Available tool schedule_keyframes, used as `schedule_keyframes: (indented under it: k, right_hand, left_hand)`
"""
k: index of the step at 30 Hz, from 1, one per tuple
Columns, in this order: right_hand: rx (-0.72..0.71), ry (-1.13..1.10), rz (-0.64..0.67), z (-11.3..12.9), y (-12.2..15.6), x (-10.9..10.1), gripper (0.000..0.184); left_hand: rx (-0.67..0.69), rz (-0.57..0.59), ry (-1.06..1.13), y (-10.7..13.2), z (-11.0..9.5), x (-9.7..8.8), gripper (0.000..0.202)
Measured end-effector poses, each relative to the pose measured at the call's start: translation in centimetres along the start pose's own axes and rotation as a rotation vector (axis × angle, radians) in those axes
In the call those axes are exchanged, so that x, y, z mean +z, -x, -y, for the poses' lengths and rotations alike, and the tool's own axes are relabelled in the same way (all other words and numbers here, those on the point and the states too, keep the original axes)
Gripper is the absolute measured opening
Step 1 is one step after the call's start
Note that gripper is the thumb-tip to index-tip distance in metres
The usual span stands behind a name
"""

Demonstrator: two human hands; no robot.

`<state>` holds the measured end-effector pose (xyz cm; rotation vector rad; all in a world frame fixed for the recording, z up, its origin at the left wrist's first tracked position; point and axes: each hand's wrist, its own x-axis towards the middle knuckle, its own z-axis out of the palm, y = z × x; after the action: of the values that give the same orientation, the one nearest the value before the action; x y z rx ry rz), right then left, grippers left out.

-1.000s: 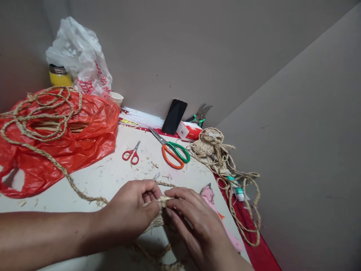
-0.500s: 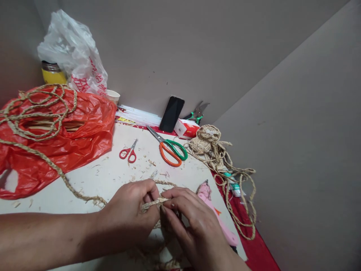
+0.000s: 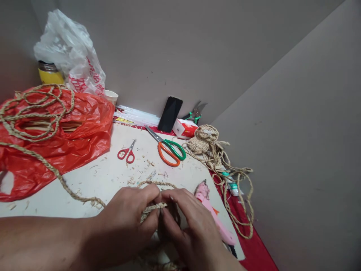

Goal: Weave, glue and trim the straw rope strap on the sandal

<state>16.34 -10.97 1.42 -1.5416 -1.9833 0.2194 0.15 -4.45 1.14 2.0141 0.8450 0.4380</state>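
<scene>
Near the front of the white board, my left hand (image 3: 132,214) is closed around a braided straw cord (image 3: 152,209), whose pale end pokes out past the thumb. My right hand (image 3: 191,218) meets it fingertip to fingertip, pinching at that same end; the exact spot it grips is partly hidden. From the left, a long length of the braid (image 3: 60,178) runs off the red plastic bag (image 3: 96,124) and passes behind my left wrist. More braid shows behind and below my hands, in shadow.
Red-handled small scissors (image 3: 126,151) and larger orange-and-green scissors (image 3: 166,146) lie beyond my hands. To the right are a pink glue gun (image 3: 214,214) and a heap of braided cord (image 3: 208,146). A phone (image 3: 170,114) leans against the wall beside pruning shears (image 3: 196,112).
My right fingers have curled in closer against my left, and the cord's end is tilted a little differently between them. The whole view has shifted slightly.
</scene>
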Motion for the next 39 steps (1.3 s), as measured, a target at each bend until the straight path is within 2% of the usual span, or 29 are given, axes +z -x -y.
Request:
schedule_keyframes:
  k: [8,16,20,23,27,31,34,36,39]
  right_hand:
    - [0.02,0.077,-0.048,0.0,0.6,1.4,0.02]
    - [0.082,0.004,0.123,-0.1,0.2,0.5,0.018]
    - [0.091,-0.035,0.267,0.1,0.1,-1.1,0.015]
    - [0.119,-0.16,0.295,-0.4,-0.3,-2.8,0.02]
    - [0.268,-0.365,0.323,-2.1,-1.1,-4.2,0.029]
    - [0.429,-0.666,0.527,-3.7,-1.5,-3.9,0.034]
    - [0.51,-0.881,0.563,-4.1,-1.4,-3.1,0.036]
    - [0.573,-0.945,0.513,-4.1,-1.3,-2.7,0.031]
    - [0.657,-0.981,0.418,-3.9,-1.4,-2.3,0.031]
  left_hand:
    - [0.022,0.016,-0.09,0.3,0.5,0.5,0.013]
    - [-0.017,0.042,-0.028,0.2,0.6,0.6,0.012]
    - [-0.07,0.028,0.079,-0.1,0.8,0.6,0.01]
    - [-0.04,0.014,0.178,-0.4,0.9,0.4,0.005]
    - [-0.037,0.034,0.367,-0.7,0.7,0.2,0.005]
    - [-0.111,0.049,0.597,-1.0,0.9,0.4,0.005]
    - [-0.164,0.057,0.669,-1.0,1.2,0.6,0.015]
    - [-0.113,0.059,0.621,-0.9,1.4,0.5,0.019]
    - [0.098,0.04,0.436,-0.6,1.5,0.2,0.024]
